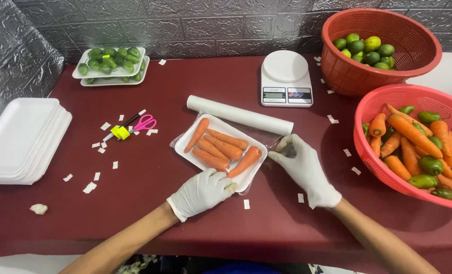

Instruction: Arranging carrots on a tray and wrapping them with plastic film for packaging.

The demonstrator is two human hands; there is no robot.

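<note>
Fingertips of right hand, gloved white, pinched on clear cling film at tray's right edge. Left hand, gloved, fingers curled, pressing near edge of white foam tray. Tray holds carrots, lies on dark red table just before film roll. Beyond: kitchen scale; right: red baskets of vegetables; left: stacked trays, pink scissors.

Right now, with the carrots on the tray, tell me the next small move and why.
Probably pull the cling film further across the tray of carrots. The right hand pinches the film at the tray's right edge near the roll, while the left hand steadies the near corner.
</note>
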